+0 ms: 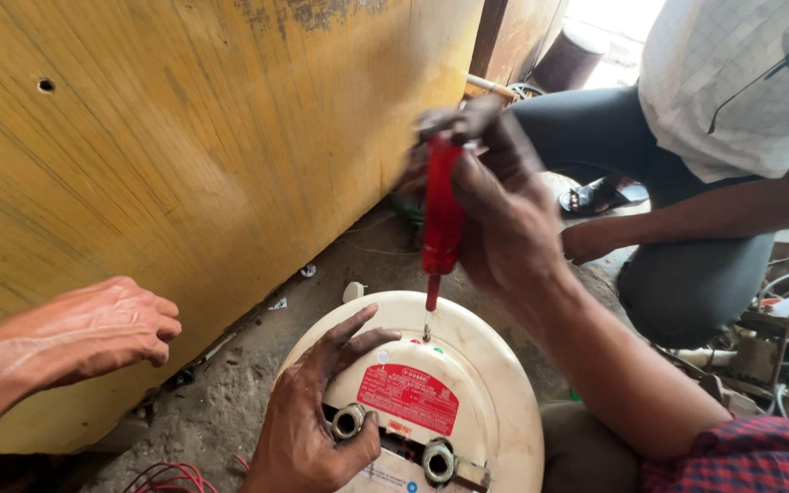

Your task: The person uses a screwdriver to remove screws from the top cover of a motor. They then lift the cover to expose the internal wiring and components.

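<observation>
While the head camera looked down, the left hand (pixel 308 424) lay nearest, palm down on the end of a round white heater (pixel 495 383). Its fingers were spread flat and released, grasping nothing, and the thumb curled against a metal fitting (pixel 349 421). A second fitting (pixel 438 460) sat just to the right, at the lower edge of the view. A red label (pixel 410 398) lay between the fingers and the fittings. The heater rested on a dusty floor (pixel 230 383), bottom centre in view, with red wires (pixel 166 477) beside it at lower left. Above the heater, the right hand (pixel 499 215) was clenched around the handle of a red screwdriver (pixel 440 215). The screwdriver stood almost upright, and its tip met the heater face just above the label, close to the left fingertips. The right arm came in from lower right in a checked sleeve (pixel 741 452). At left, another person's hand (pixel 102 329) rested against a yellow board (pixel 203 137), fingers loosely curled and holding nothing visible. The board stood tilted behind the heater and filled the upper left. Farthest off, at upper right, a person in a white shirt (pixel 732 82) squatted, one forearm reaching toward the right hand.
</observation>
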